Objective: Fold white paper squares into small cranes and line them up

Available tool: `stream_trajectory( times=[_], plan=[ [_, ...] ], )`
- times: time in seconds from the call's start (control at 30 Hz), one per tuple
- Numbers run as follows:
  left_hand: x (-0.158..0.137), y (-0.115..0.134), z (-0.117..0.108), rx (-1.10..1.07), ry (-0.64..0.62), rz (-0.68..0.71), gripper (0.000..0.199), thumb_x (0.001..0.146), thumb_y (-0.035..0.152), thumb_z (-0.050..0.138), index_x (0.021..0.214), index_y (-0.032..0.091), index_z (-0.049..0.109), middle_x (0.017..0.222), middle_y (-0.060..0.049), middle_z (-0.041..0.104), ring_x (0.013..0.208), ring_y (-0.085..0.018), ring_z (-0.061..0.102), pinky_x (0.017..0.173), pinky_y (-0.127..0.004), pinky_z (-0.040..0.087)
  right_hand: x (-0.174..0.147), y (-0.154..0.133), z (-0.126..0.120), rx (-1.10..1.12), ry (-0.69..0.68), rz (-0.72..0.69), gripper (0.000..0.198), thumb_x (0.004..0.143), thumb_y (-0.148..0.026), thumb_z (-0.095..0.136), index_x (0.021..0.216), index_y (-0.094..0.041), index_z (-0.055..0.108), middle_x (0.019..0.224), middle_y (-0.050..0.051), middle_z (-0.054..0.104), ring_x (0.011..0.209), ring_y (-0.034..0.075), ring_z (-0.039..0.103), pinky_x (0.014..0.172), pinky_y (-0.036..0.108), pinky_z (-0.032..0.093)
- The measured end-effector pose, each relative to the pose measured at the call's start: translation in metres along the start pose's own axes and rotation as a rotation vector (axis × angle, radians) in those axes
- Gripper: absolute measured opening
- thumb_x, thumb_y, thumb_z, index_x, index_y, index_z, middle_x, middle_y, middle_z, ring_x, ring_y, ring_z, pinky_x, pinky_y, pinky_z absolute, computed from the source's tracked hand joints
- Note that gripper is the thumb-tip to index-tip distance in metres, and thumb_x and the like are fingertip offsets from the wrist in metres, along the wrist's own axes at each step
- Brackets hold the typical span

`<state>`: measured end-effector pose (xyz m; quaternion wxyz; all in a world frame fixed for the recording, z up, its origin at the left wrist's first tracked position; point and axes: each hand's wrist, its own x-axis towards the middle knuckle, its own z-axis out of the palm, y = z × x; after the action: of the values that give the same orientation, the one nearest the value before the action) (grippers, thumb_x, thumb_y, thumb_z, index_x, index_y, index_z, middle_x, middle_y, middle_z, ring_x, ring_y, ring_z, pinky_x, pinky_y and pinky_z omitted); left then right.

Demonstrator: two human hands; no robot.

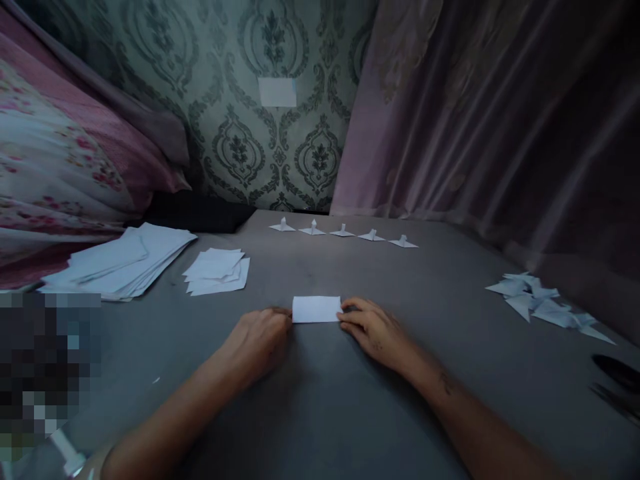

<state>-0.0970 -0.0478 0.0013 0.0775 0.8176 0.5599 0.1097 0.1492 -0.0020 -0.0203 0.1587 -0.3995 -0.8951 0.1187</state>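
A small white rectangle of paper (317, 310), seemingly folded, lies in front of me on the grey surface. My left hand (265, 335) is closed with curled fingers at its left edge; the fingertips are partly hidden. At the opposite edge, the thumb and fingers of my right hand (370, 328) pinch the paper. Beyond it stands a row of several small folded paper figures (343, 231), each with flat pointed sides and an upright middle.
To the left lie a stack of large white sheets (125, 263) and a pile of smaller paper pieces (216, 272). Several pointed folded papers (547, 303) are heaped at right, near dark scissors (617, 377). Curtains (450, 120) hang beside the patterned wall (235, 147).
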Motion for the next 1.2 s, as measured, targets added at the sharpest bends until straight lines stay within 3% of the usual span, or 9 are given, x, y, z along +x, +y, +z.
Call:
stream_trajectory(
  times=[0.1,0.23,0.43,0.73,0.83,0.93,1.0,1.07,1.2],
  plan=[
    [0.008,0.006,-0.001,0.096,0.083,-0.032,0.021,0.081,0.015,0.043,0.076,0.016,0.064,0.082,-0.011,0.066,0.076,-0.024,0.064,0.066,-0.032,0.05,0.003,-0.001,0.004,-0.046,0.051,-0.02,0.021,0.093,-0.024,0.047,0.098,-0.023,0.068,0.11,0.005,0.062,0.096,0.018,0.059,0.079,0.031,0.047],
    [0.02,0.008,0.01,0.081,0.281,0.207,0.025,0.086,0.017,0.045,0.105,0.015,0.062,0.114,-0.013,0.061,0.106,-0.027,0.055,0.089,-0.039,0.046,0.003,-0.008,0.004,-0.171,0.035,-0.039,0.023,0.094,-0.021,0.043,0.098,-0.021,0.065,0.107,0.007,0.062,0.097,0.019,0.059,0.074,0.03,0.047],
    [0.033,0.003,0.025,-0.072,0.063,0.305,0.027,0.095,0.028,0.04,0.106,0.019,0.062,0.113,-0.009,0.063,0.104,-0.021,0.059,0.09,-0.034,0.048,0.002,-0.007,0.006,-0.07,0.095,-0.058,0.021,0.093,-0.02,0.045,0.094,-0.019,0.065,0.104,0.006,0.062,0.094,0.016,0.059,0.08,0.027,0.046],
    [0.043,0.02,0.021,0.175,-0.056,0.248,0.027,0.085,0.008,0.042,0.106,0.014,0.059,0.098,-0.014,0.067,0.09,-0.025,0.064,0.077,-0.035,0.051,0.004,-0.01,0.011,0.119,0.362,0.182,0.021,0.089,-0.033,0.05,0.082,-0.02,0.066,0.086,0.003,0.065,0.073,0.014,0.06,0.07,0.026,0.045],
    [0.055,0.02,0.015,-0.178,0.08,-0.025,0.017,0.087,0.021,0.048,0.084,0.015,0.063,0.076,-0.008,0.067,0.074,-0.023,0.065,0.066,-0.03,0.049,0.006,-0.005,0.009,0.16,0.518,0.22,0.017,0.089,-0.027,0.048,0.089,-0.02,0.063,0.085,0.003,0.064,0.072,0.015,0.059,0.069,0.027,0.046],
    [0.063,0.025,0.009,-0.946,0.234,-0.414,0.017,0.085,0.027,0.053,0.081,0.013,0.062,0.067,-0.004,0.064,0.061,-0.017,0.062,0.056,-0.024,0.046,0.006,-0.001,0.008,0.187,0.657,0.172,0.027,0.083,-0.015,0.047,0.108,-0.02,0.057,0.098,0.006,0.062,0.082,0.017,0.059,0.076,0.029,0.048],
    [0.063,0.031,0.007,-1.384,0.21,-0.57,0.008,0.082,0.018,0.056,0.083,0.011,0.061,0.067,-0.004,0.064,0.057,-0.013,0.06,0.054,-0.022,0.047,0.005,-0.001,0.008,0.166,0.665,0.062,0.042,0.078,-0.008,0.048,0.118,-0.021,0.051,0.112,0.008,0.057,0.098,0.02,0.055,0.088,0.033,0.046],
    [0.06,0.038,0.009,-1.603,0.159,-0.639,0.006,0.08,0.009,0.056,0.081,0.01,0.061,0.067,-0.004,0.065,0.056,-0.011,0.06,0.056,-0.02,0.049,0.004,-0.003,0.009,0.112,0.597,-0.059,0.048,0.076,-0.005,0.049,0.121,-0.022,0.051,0.119,0.009,0.052,0.109,0.022,0.049,0.096,0.037,0.042],
    [0.054,0.044,0.021,-1.727,0.095,-0.661,0.009,0.08,0.005,0.054,0.085,0.009,0.061,0.071,-0.006,0.067,0.06,-0.012,0.062,0.061,-0.021,0.052,0.003,-0.005,0.013,-0.009,0.455,-0.17,0.04,0.082,-0.006,0.049,0.117,-0.023,0.058,0.12,0.01,0.05,0.107,0.023,0.046,0.092,0.04,0.043]
  ],
)
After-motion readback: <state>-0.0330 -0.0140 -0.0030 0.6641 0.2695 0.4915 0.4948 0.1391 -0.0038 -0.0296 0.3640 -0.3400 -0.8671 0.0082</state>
